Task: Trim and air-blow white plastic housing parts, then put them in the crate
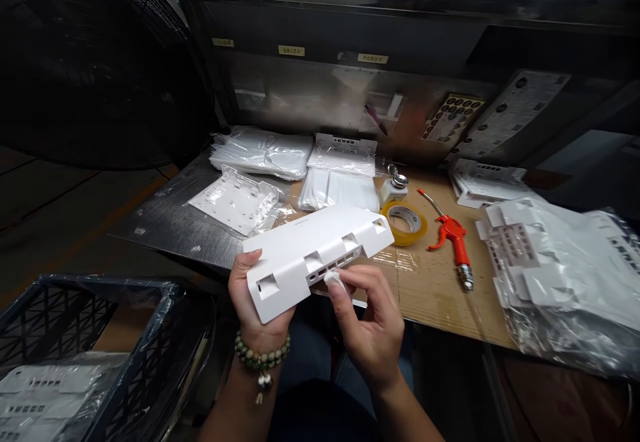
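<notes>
A white plastic housing (300, 242) with a row of port openings along one edge is tilted in front of me. My left hand (257, 295) wraps round its left end, thumb on top; a beaded bracelet circles that wrist. Between the thumb and fingers of my right hand (373, 322) is a small white wad (336, 281), perhaps cloth or tissue. The wad sits right at the port edge; I cannot tell how firmly it touches. Just beyond the housing are a roll of yellow tape (417, 225) and a white pump bottle (394, 192), its metal lid raised.
A red air blow gun (453, 235) lies on the cardboard (415, 282). Bagged white housings (550, 255) are piled at right. Plastic bags (260, 152) and a bagged panel (235, 199) lie at the back left. A blue crate (165, 295) stands lower left, beneath a large fan (90, 62).
</notes>
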